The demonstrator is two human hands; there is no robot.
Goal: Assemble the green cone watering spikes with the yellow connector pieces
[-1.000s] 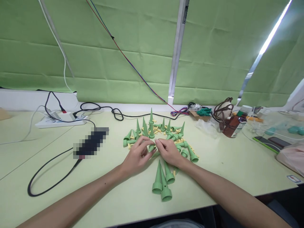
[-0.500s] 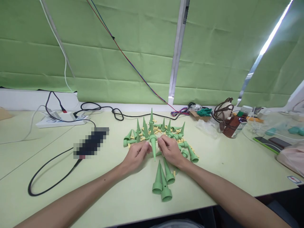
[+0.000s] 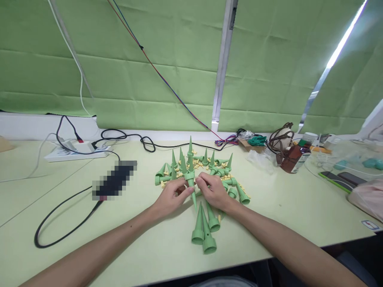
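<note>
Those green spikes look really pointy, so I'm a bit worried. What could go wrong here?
The green cone pinched between left hand and right hand points its sharp tip toward the person; a slip might poke skin. A nudge could topple the standing cones just behind the hands. The tiny yellow pieces could scatter over the table.

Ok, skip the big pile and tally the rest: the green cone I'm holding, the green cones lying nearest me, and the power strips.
green plastic cone pinched in the left hand: 1
green plastic cones lying nearest the desk edge: 3
white power strip: 1
Total: 5
</note>
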